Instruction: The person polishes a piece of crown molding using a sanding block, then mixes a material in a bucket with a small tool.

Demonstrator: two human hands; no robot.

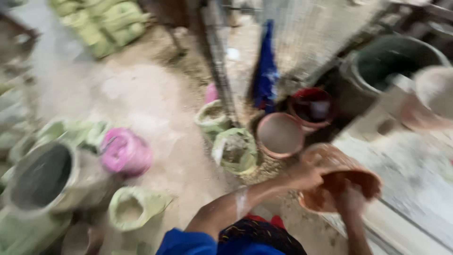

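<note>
Both hands on the brown bowl [342, 184], low right, at the near edge of a grey slab [406, 179]. My left hand [306, 174] grips its far rim, fingers curled. My right hand [350, 200] reaches into the bowl (blurred, can't tell its grip). Just beyond: pink basin [279, 134], red bucket [311, 106]. Open green sacks [234, 152] on the dirt floor [155, 108] to the left.

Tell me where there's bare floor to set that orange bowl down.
The widest bare floor lies between the pink sack, the stacked green sacks and the wire fence. A pale slab right of the orange bowl also looks free. Both hands, left hand and right hand, grip the bowl. It is crowded around the open sacks and round basin.
</note>
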